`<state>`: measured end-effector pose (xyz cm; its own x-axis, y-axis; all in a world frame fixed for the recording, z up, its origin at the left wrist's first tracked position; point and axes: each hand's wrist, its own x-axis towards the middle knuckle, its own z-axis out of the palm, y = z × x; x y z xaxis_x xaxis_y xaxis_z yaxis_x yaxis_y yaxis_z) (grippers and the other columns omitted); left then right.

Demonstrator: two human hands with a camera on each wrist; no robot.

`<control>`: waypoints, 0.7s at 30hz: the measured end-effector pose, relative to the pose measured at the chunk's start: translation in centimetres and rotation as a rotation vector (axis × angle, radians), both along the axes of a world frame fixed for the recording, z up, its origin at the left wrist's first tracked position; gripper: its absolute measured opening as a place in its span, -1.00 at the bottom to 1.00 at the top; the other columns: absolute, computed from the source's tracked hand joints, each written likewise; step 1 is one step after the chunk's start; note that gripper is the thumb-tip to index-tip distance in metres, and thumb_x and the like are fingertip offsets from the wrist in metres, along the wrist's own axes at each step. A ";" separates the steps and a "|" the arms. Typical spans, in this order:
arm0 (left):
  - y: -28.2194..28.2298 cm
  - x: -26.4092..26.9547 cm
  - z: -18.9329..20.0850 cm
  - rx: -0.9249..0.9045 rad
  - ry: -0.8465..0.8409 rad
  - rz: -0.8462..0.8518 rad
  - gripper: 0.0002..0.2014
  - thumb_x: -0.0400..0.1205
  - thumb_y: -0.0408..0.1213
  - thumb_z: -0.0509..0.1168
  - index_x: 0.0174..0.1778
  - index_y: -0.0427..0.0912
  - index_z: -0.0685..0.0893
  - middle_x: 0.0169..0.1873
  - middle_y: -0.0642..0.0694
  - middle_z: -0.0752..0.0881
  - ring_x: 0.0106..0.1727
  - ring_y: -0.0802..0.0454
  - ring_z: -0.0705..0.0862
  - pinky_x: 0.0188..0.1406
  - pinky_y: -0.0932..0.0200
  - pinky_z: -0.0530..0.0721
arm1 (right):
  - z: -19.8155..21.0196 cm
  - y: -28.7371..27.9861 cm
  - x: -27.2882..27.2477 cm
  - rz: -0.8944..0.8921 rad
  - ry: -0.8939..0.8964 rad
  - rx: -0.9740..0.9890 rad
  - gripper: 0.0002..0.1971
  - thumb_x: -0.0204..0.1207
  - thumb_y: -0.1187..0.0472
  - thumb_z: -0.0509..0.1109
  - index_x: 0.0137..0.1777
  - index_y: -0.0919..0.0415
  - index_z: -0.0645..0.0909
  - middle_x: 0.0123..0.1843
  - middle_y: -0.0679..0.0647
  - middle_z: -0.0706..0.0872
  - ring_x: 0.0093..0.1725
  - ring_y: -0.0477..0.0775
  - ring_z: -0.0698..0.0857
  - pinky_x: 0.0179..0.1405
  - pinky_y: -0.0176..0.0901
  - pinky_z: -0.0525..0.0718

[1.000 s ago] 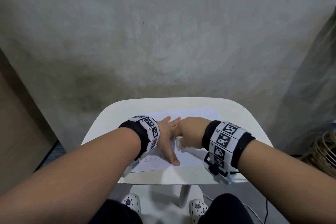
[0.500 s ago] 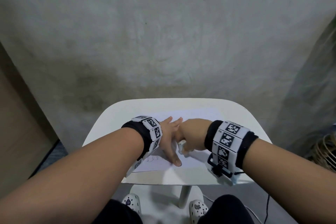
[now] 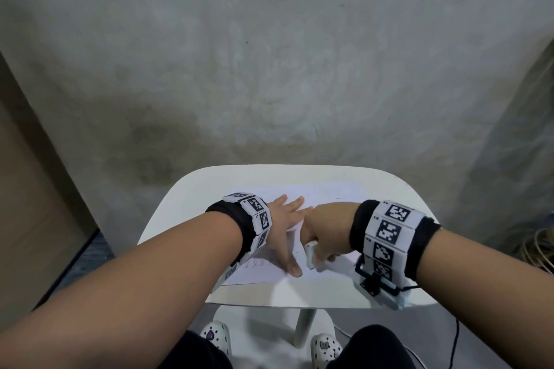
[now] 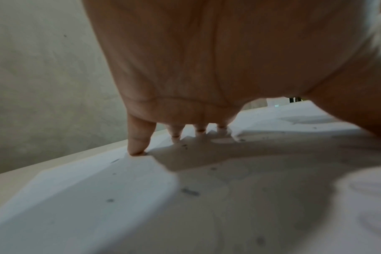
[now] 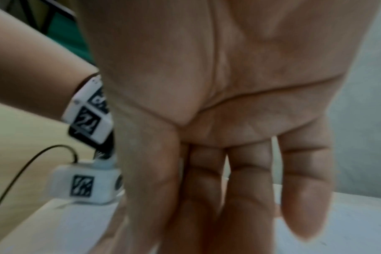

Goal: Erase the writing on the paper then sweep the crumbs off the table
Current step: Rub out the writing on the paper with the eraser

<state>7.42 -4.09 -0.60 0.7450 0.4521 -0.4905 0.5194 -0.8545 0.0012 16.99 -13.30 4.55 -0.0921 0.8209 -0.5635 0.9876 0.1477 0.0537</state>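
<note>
A white sheet of paper lies on a small white table. Faint looped pencil writing shows near the sheet's front left corner. My left hand lies flat on the sheet, fingers spread, thumb tip close to the front edge. Its fingertips press down on the paper, where dark eraser crumbs are scattered. Just right of the left thumb, my right hand grips a white eraser held on the sheet. In the right wrist view the right hand hides the eraser.
A grey concrete wall stands right behind the table. A brown board leans at the left and a wicker basket sits on the floor at the right. Below the front edge are the table leg, my knees and shoes, and a black cable.
My right hand has slid the eraser a little toward the front edge of the paper. The left hand has stayed pressed on the sheet.
</note>
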 end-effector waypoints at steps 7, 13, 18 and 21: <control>0.6 -0.6 -0.4 -0.030 -0.011 0.028 0.28 0.32 0.40 0.46 0.68 0.16 -0.35 0.67 0.12 -0.40 0.68 -0.02 -0.40 0.61 -0.30 -0.16 | 0.3 0.4 3.4 -0.214 0.097 0.306 -0.81 0.57 0.20 0.28 0.01 0.21 0.70 -0.34 -0.03 0.69 -0.40 -0.04 0.57 -0.38 -0.25 0.48; 1.7 -1.0 -0.3 -0.009 0.024 0.013 0.33 0.24 0.46 0.46 0.66 0.21 -0.37 0.66 0.10 -0.41 0.68 -0.05 -0.39 0.58 -0.48 -0.20 | -0.2 0.2 3.8 -0.224 -0.050 0.246 -0.87 0.50 0.24 0.28 -0.25 0.16 0.59 -0.28 0.02 0.65 -0.20 0.13 0.57 -0.30 -0.18 0.48; 1.9 -2.2 -0.8 -0.045 0.004 0.023 0.32 0.26 0.38 0.51 0.64 0.28 -0.40 0.65 0.15 -0.43 0.68 -0.05 -0.40 0.59 -0.34 -0.22 | -0.7 0.6 2.5 -0.170 -0.215 0.157 -0.87 0.59 0.23 0.23 -0.13 0.21 0.59 -0.22 0.01 0.61 -0.23 0.08 0.59 -0.34 -0.24 0.49; 1.8 -2.2 -1.0 -0.030 0.003 0.016 0.32 0.26 0.40 0.49 0.63 0.27 -0.42 0.65 0.14 -0.44 0.67 -0.07 -0.41 0.59 -0.31 -0.22 | -1.5 -0.3 -0.3 -0.054 -0.262 0.108 -0.80 0.61 0.24 0.28 0.19 0.25 0.57 0.06 0.06 0.70 0.07 0.13 0.69 -0.06 -0.13 0.57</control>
<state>5.25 -2.33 -1.63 0.7360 0.4490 -0.5067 0.5331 -0.8457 0.0250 16.71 -13.58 3.04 0.0906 0.8771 -0.4717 0.9444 0.0748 0.3203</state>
